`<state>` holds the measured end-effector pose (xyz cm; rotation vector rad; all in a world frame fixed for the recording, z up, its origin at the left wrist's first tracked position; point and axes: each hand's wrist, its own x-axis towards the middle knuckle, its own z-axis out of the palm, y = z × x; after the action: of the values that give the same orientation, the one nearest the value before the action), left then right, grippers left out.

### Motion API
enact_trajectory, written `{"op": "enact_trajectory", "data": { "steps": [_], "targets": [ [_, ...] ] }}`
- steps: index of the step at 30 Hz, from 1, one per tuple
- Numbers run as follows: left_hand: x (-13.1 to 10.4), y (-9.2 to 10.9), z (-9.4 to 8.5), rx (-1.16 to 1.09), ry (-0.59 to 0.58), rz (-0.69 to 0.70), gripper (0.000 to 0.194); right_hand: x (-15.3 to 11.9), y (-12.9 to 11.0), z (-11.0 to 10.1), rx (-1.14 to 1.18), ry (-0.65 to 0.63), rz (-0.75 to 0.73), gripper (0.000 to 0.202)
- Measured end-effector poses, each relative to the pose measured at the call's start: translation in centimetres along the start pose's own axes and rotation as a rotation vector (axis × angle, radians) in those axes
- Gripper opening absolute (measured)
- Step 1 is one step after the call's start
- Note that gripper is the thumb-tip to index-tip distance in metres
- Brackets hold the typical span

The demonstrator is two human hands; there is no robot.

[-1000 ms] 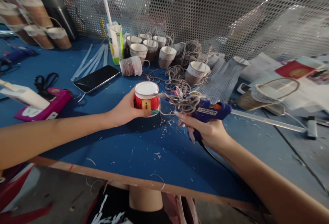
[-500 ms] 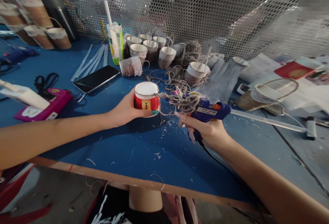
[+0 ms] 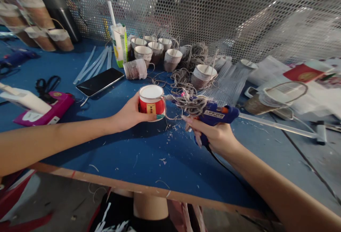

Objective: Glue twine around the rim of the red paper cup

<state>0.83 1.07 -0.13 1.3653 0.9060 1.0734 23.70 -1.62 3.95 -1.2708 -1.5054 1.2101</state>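
Note:
My left hand [image 3: 132, 113] is closed round a red paper cup [image 3: 144, 105] with a white top, held above the blue table. In my right hand [image 3: 213, 132] is a blue hot glue gun [image 3: 225, 115], its nozzle pointing left at the cup's right side. A clear glue stick [image 3: 277, 123] sticks out of the gun's back. Tangled grey twine [image 3: 195, 104] lies over the gun's barrel and hides part of it. One strand of twine hangs between the cup and my right fingers. Whether the nozzle tip touches the cup, I cannot tell.
Several twine-wrapped cups [image 3: 144, 53] stand behind, beside a drink carton [image 3: 119, 44]. A phone [image 3: 100, 82] and a purple device [image 3: 57, 106] lie to the left. Loose glue sticks [image 3: 222, 83] and a handled basket [image 3: 259, 102] are on the right. A perforated metal screen [image 3: 239, 19] rises at the back.
Almost nothing differs. Both hands keep their hold, and the cup and glue gun stay nearly in place; the nozzle tip shows less clearly beside the cup now.

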Motion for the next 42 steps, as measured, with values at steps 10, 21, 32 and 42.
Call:
{"op": "enact_trajectory", "data": {
  "steps": [10,21,32,42],
  "targets": [
    [0.11,-0.01,-0.09,0.014,0.009,0.002,0.069,0.08,0.06,-0.02,0.009,0.009,0.006,0.034],
    [-0.06,0.36,0.13,-0.005,0.015,-0.007,0.070,-0.03,-0.06,0.08,-0.013,0.005,0.025,0.033],
    [-0.02,0.28,0.04,-0.006,-0.003,-0.032,0.071,-0.22,-0.11,-0.13,-0.088,-0.059,-0.020,0.022],
    [-0.02,0.12,-0.02,0.010,-0.008,0.011,0.069,-0.28,-0.37,0.00,-0.065,-0.028,0.020,0.024]
  ]
}}
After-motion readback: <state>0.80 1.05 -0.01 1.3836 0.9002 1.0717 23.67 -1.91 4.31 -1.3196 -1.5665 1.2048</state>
